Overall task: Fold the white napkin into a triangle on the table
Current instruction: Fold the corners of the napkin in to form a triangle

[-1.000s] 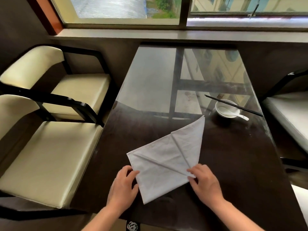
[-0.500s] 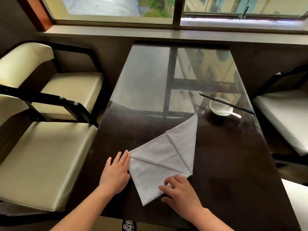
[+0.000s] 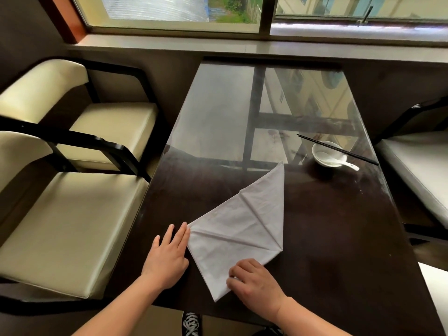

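Observation:
The white napkin (image 3: 244, 229) lies flat near the front of the dark glossy table (image 3: 327, 238), folded into a triangle with crease lines showing and its long tip pointing away to the right. My left hand (image 3: 168, 255) rests flat on the table, fingers straight and together, touching the napkin's left corner. My right hand (image 3: 254, 284) presses down on the napkin's near edge with curled fingers, close to the bottom tip.
A small white bowl (image 3: 327, 157) with a white spoon and black chopsticks (image 3: 337, 149) laid across it stands at the right of the table. Cream chairs (image 3: 72, 226) with black arms line the left side, another seat (image 3: 419, 170) the right. A windowsill runs behind.
My right hand slid from the napkin's right corner down along its near edge toward the bottom tip. My left hand opened flat and shifted up to the left corner.

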The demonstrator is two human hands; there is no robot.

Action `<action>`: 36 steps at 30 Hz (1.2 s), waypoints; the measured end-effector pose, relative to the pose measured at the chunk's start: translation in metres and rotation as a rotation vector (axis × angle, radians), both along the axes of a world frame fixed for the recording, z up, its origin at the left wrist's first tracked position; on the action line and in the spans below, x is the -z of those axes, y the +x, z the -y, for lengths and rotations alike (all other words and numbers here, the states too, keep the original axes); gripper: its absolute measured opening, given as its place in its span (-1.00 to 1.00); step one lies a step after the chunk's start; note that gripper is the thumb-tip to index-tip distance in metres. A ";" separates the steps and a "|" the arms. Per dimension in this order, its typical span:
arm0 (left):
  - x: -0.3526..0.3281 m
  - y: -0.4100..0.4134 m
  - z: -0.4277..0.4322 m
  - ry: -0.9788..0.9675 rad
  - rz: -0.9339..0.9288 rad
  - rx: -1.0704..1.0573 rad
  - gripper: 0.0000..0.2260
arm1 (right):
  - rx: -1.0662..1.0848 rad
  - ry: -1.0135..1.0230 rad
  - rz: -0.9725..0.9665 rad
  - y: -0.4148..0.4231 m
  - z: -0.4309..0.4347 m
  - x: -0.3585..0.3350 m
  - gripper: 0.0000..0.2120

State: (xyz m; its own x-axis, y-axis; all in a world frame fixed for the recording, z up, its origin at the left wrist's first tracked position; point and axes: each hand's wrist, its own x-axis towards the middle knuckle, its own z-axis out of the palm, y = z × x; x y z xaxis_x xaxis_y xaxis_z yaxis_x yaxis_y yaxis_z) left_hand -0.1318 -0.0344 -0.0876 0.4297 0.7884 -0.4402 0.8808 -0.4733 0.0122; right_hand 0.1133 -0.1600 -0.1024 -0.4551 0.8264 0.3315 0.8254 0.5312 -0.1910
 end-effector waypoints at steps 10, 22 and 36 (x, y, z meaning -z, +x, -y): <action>-0.001 0.001 0.002 -0.028 0.000 -0.013 -0.30 | -0.049 -0.103 -0.027 -0.021 -0.002 -0.001 -0.85; -0.002 -0.009 0.001 0.044 0.135 -0.046 -0.33 | 0.094 -0.080 -0.262 -0.027 -0.004 -0.018 -0.81; -0.012 0.001 -0.026 0.127 0.443 -0.279 -0.76 | 0.467 -0.224 -0.631 0.011 -0.080 -0.069 -0.89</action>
State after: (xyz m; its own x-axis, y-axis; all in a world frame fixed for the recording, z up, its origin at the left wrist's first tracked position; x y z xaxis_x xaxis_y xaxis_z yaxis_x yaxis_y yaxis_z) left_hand -0.1307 -0.0089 -0.0753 0.3189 0.9344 -0.1586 0.8970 -0.2436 0.3688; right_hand 0.1238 -0.0805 -0.0332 0.1699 0.9618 0.2145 0.6536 0.0529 -0.7549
